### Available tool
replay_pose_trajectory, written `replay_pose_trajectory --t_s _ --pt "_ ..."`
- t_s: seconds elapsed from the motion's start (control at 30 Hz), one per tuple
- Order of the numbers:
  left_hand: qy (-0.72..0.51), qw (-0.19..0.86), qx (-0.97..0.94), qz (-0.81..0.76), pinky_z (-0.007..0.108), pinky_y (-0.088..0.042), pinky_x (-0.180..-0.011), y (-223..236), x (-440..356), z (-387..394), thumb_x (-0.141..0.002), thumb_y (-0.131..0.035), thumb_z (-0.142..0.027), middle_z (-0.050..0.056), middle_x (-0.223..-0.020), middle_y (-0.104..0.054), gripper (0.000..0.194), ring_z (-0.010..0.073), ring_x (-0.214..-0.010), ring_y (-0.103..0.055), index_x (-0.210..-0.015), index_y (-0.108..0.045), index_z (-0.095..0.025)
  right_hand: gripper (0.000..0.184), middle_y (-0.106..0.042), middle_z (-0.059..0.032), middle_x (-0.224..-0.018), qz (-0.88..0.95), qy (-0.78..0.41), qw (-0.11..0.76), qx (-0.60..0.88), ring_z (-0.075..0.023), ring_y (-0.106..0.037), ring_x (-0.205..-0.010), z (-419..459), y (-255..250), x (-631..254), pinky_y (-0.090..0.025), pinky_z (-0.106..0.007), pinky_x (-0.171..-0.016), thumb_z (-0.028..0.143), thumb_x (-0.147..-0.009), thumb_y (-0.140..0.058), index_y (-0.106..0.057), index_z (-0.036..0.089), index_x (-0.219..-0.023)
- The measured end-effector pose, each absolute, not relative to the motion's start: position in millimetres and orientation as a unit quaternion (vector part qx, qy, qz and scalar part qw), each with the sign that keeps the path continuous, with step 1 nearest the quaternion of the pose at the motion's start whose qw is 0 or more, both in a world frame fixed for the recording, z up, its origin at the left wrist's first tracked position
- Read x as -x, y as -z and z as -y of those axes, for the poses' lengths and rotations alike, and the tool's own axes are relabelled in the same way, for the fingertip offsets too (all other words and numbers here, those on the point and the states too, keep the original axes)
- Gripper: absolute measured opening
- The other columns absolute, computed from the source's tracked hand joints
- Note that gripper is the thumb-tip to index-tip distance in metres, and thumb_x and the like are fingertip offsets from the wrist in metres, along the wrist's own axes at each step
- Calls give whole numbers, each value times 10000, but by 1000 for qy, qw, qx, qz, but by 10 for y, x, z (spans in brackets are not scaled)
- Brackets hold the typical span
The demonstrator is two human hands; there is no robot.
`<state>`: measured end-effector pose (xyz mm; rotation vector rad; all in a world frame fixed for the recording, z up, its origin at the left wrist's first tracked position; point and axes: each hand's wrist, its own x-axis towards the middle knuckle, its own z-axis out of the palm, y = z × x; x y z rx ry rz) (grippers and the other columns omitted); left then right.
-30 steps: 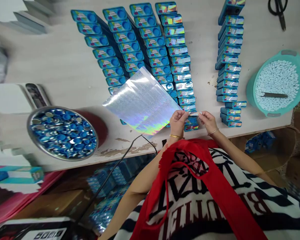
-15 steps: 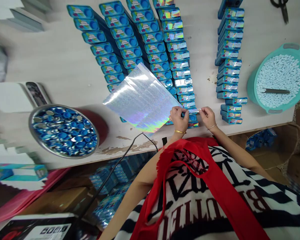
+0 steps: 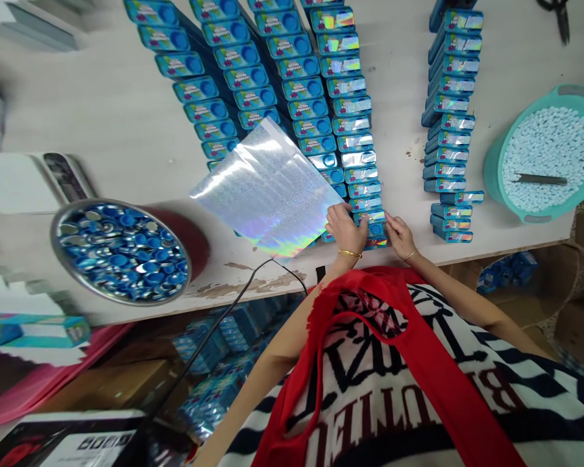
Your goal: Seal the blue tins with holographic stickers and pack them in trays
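My left hand (image 3: pixel 345 230) is at the near end of the rightmost row of blue tins (image 3: pixel 364 189), fingers curled over the edge of a shiny holographic sheet (image 3: pixel 272 188). Its thumb reaches to a tin lid bearing a silvery sticker strip (image 3: pixel 371 216). Opposite, my right hand (image 3: pixel 401 237) has its fingertips together against the right end of that strip, at the tin's side. The fingertips partly hide the strip's ends. The sheet slants over the neighbouring rows and covers several tins.
Another row of stickered tins (image 3: pixel 450 138) stands right, beside a turquoise basket (image 3: pixel 492 162) of white pellets holding a dark scoop. A metal pot (image 3: pixel 197 246) of blue caps sits left, near a white scale (image 3: pixel 17 185). Scissors (image 3: pixel 559 19) lie at upper right.
The strip stretched between my hands has come down onto a tin lid. My right fingertips have moved in to the tin's side. The sheet has shifted slightly left with my left hand.
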<state>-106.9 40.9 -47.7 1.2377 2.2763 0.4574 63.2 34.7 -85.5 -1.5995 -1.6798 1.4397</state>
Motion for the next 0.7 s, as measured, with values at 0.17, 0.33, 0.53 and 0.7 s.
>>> replay_pose_trajectory --t_s 0.17,0.33,0.53,0.7 --pt "-243 283 -476 -796 434 -454 -871 398 1273 -508 -852 -687 -378 115 -1038 -599 262 291 -1006 -582 -994 -548 -207 524 -644 -149 -1006 701 -391 149 577 -284 -571 -980 -623 801 -691 -486 -471 -940 349 -1008 -368 -599 138 -1429" --pt "-381 178 -472 -775 378 -474 -905 407 2343 -974 -970 -509 -362 93 -1026 -636 214 213 -918 -597 -1081 -597 -201 512 -595 -177 -1375 793 -280 169 514 -328 -531 -1224 -1313 390 43 -409 -513 -1063 360 -1047 -343 -532 185 -1490" --pt "-305 133 -478 -813 532 -376 -1074 694 3298 -1605 -945 -502 -322 157 -1200 -662 292 337 -1182 -568 -1158 -668 -211 524 -378 -114 -1649 882 -312 85 343 -342 -282 -1523 -1937 362 1391 -223 -618 -1217 203 -1025 -347 -430 169 -1542" --pt "-230 146 -499 -823 577 -357 -1030 790 3252 -1807 -920 -541 -276 160 -1140 -669 256 373 -1151 -564 -1102 -712 -219 565 -282 -145 -1686 885 -308 33 348 -322 -186 -1582 -2041 608 1662 -107 -596 -1279 196 -1002 -408 -382 96 -1557"
